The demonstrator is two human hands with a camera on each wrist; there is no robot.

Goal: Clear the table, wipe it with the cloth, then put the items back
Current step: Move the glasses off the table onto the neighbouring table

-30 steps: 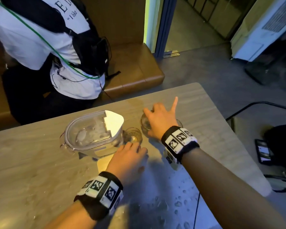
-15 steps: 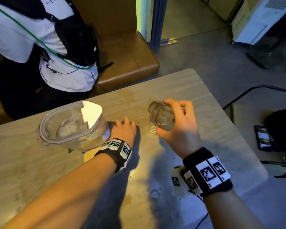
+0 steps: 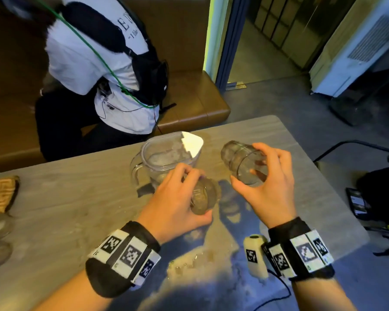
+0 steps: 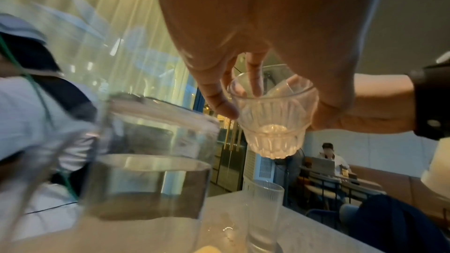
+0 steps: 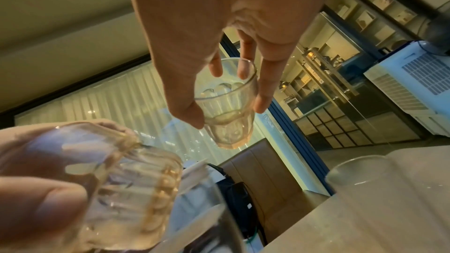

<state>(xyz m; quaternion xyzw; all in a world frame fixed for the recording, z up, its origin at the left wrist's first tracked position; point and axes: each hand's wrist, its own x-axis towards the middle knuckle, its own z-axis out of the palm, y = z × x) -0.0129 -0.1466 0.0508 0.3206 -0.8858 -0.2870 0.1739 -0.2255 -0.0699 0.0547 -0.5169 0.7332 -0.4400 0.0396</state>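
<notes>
both glasses were off the table [image 3: 279, 144] now; half a second earlier the left hand was flat on the top beside the pitcher and only the right had a glass up. a second back both were still reaching. my read: clearing phase, mid-way, two small items in transit, pitcher not yet moved, no wiping begun.

landmark = clear lidded pitcher [image 3: 166, 162], standing on the table's far side, white spout flap, water inside, as the left wrist view showed.

- faceted tumbler [image 3: 243, 164]: right of the pitcher, in the air, tilted with its base toward the pitcher. right hand [image 3: 270, 189] wrapped round it near the rim; fingers inside the rim per the right wrist view. looked empty.
- small ribbed glass [image 3: 203, 198]: just in front of the pitcher, lifted. left hand [image 3: 177, 203] pinched it from above, thumb outside, fingers into the mouth. empty, thick clear base.
- patterned cloth [image 3: 0, 194]: well left of the pitcher at the table edge, untouched.
- droplets [image 3: 189, 263] on the top nearer than the pitcher.
</notes>
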